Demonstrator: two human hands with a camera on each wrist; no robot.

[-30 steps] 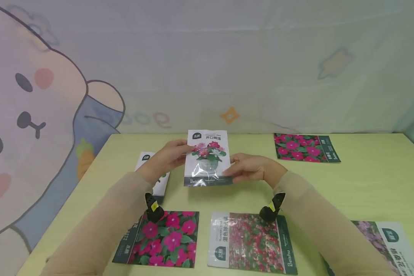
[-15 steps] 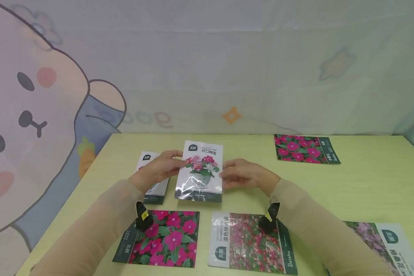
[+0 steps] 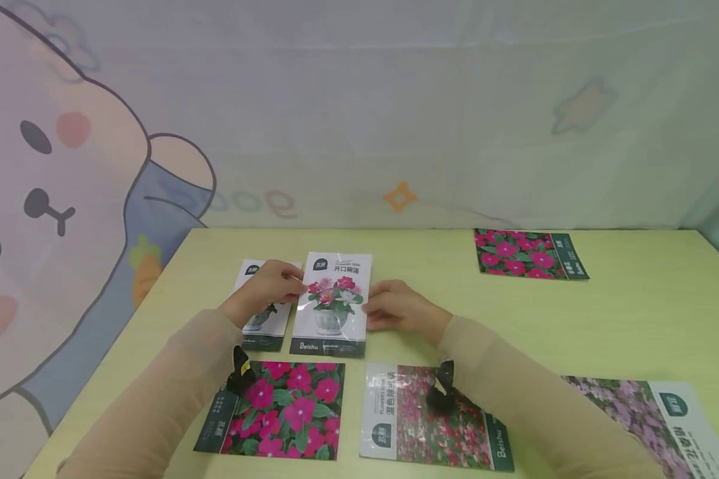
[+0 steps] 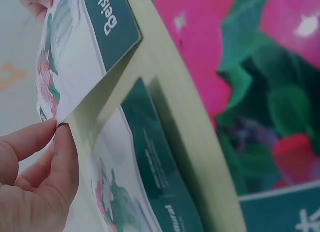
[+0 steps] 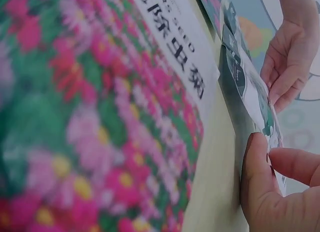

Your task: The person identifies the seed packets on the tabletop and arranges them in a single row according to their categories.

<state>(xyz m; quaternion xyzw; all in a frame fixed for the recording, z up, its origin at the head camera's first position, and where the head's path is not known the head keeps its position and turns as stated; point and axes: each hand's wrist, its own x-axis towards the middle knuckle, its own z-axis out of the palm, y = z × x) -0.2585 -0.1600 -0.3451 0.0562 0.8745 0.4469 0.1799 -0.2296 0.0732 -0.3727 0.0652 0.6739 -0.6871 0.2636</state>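
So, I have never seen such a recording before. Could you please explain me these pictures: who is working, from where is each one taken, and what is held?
There is no robot here, only a person's bare left hand and right hand. The widest picture is taken from the head, looking forward and down; the two closer ones come from the left and right wrists.

Both hands pinch opposite side edges of a white bowl lotus seed packet. On the pale green table, a similar white packet is partly hidden by the left hand. Nearer the person are a front periwinkle packet, a mixed pyrethrum packet and a lilac-flowered packet; a far periwinkle packet lies at the back edge.
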